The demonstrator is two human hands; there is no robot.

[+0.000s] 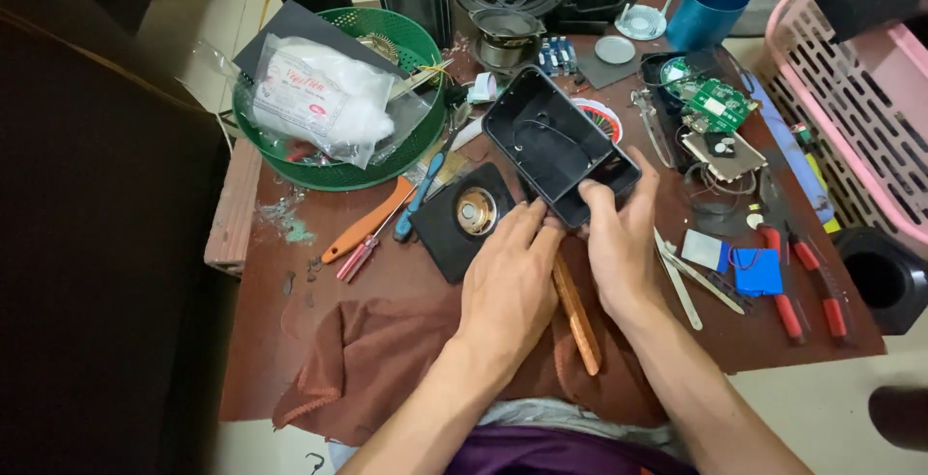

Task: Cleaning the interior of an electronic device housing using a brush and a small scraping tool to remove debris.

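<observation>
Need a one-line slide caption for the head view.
Both hands, left hand and right hand, hold black plastic housing over cluttered repair table.

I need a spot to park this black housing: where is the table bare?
Both hands grip the black housing. Bare wood lies at the left, between the orange-handled tool, the brown cloth and the table edge. The right side is crowded: circuit board, blue battery pack, red-handled pliers.
</observation>
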